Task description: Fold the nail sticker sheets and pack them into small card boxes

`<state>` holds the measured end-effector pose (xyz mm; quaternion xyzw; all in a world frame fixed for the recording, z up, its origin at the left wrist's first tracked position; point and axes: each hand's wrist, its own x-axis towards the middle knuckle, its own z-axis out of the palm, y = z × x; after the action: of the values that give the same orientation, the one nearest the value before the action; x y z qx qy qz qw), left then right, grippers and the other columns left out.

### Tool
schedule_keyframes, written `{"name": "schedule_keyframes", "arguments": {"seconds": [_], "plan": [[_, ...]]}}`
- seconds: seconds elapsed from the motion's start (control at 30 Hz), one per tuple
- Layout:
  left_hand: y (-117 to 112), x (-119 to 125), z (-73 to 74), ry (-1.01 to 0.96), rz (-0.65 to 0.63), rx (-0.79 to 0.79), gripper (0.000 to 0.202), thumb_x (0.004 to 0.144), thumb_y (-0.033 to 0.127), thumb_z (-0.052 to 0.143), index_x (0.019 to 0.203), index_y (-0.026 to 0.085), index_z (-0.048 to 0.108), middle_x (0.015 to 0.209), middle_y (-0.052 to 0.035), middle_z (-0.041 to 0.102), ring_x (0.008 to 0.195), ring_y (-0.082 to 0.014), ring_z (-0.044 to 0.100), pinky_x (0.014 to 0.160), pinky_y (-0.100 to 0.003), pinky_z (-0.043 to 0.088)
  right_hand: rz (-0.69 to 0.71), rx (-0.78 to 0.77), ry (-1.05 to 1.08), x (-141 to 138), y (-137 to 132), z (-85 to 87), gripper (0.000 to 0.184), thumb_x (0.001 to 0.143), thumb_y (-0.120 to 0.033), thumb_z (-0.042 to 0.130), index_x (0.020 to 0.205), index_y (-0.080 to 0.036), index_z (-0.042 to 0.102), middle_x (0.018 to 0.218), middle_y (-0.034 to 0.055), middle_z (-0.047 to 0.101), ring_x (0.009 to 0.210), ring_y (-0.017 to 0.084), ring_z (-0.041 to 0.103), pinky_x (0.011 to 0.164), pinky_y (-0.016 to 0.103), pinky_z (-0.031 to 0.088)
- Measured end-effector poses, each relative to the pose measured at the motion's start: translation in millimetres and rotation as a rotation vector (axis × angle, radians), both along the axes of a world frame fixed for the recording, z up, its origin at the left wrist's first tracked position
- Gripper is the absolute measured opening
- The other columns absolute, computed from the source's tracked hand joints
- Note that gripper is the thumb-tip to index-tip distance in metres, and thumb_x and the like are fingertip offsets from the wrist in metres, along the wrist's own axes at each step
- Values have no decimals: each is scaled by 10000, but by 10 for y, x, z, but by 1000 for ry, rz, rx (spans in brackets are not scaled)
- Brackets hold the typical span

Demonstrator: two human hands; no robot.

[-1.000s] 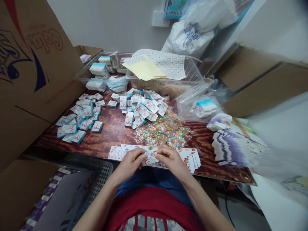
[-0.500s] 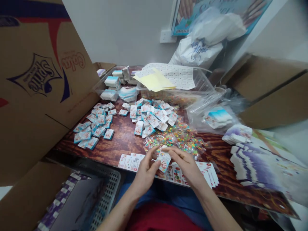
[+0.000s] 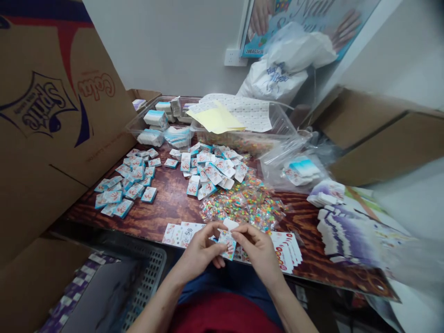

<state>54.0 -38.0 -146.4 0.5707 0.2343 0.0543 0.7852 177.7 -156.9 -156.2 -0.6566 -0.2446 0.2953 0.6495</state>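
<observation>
Person pinching small printed card (image 3: 227, 244) over near edge of wooden desk (image 3: 166, 219)
Many blue-edged cards (image 3: 126, 182) already lie in two heaps mid-desk; flat printed sheets (image 3: 286, 249) remain along the near edge, beside a clear bag of colourful bits (image 3: 244, 206). Left hand (image 3: 199, 252) and right hand (image 3: 258, 249) are both half-closed, fingertips gripping the card between them.

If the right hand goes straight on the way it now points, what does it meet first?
The right hand points left, so it would probably meet first the small white card with a red hand print, held by the left hand. Its fingertips look very near that card, though depth is unclear.
</observation>
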Motion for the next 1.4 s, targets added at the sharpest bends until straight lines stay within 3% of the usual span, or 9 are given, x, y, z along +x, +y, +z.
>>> {"name": "schedule_keyframes", "arguments": {"seconds": [0.13, 0.37, 0.57, 0.73, 0.97, 1.03, 1.13, 1.27, 1.4], "plan": [[-56, -4, 58, -4, 32, 61, 360, 827, 340, 669, 1142, 236, 528, 990, 15, 504, 525, -52, 639, 473, -170, 517, 24, 43, 18, -2, 8, 88, 378, 844, -364, 674, 1193, -238, 602, 828, 5, 660, 765, 181, 604, 689, 276, 464], [-85, -6, 17, 36, 85, 124, 427, 843, 301, 638, 1201, 265, 408, 1007, 13, 512, 562, -68, 638, 490, -194, 514, 135, -32, -68, 82, -40, 115, 169, 832, -370, 678, 908, -220, 676, 876, 25, 651, 813, 201, 601, 717, 298, 472], [-79, 5, -8, 49, 91, 197, 400, 859, 289, 623, 1203, 254, 420, 1026, -2, 524, 605, -77, 634, 533, -212, 531, 20, 35, 59, 9, -16, 45, 201, 850, -397, 675, 938, -223, 628, 836, 13, 645, 773, 178, 594, 690, 271, 472], [-80, 28, 13, 27, 100, 202, 363, 890, 316, 582, 1221, 259, 444, 1057, -14, 523, 632, -96, 661, 551, -225, 551, -118, 60, 20, -51, 1, 41, 207, 828, -391, 693, 925, -220, 627, 889, 33, 665, 818, 192, 612, 720, 284, 487], [-76, -4, 38, 7, 11, 134, 329, 878, 361, 617, 1174, 255, 521, 1030, 2, 513, 628, -107, 683, 560, -231, 572, -22, -22, -62, -31, -8, 73, 227, 841, -394, 653, 722, -204, 622, 681, -9, 562, 628, 150, 498, 583, 257, 400], [-75, -11, 38, 6, 6, 110, 319, 874, 363, 623, 1154, 255, 513, 1015, 11, 489, 621, -110, 690, 543, -221, 565, -33, 2, -54, -29, -6, 66, 156, 843, -373, 654, 853, -218, 636, 704, -18, 567, 644, 154, 513, 602, 256, 409], [-93, -4, 24, 7, 19, 92, 331, 874, 364, 621, 1158, 252, 492, 1011, 11, 483, 607, -106, 686, 527, -213, 556, -17, 16, -81, -16, -5, 81, 239, 863, -358, 635, 1073, -244, 625, 794, -5, 612, 716, 174, 560, 664, 274, 437], [-146, 4, -18, 14, 96, 90, 386, 873, 350, 618, 1186, 259, 410, 1009, 8, 509, 585, -92, 664, 519, -210, 541, 137, -19, -194, 25, -20, 139, 186, 912, -364, 574, 854, -221, 677, 865, 32, 639, 820, 200, 583, 751, 302, 442], [-161, -4, -33, 45, 74, 136, 394, 870, 318, 614, 1187, 267, 387, 1024, 6, 518, 585, -79, 640, 511, -199, 516, 125, -30, -83, 57, -21, 109, 177, 847, -370, 661, 774, -211, 632, 762, 7, 606, 731, 177, 552, 684, 284, 433]]}}
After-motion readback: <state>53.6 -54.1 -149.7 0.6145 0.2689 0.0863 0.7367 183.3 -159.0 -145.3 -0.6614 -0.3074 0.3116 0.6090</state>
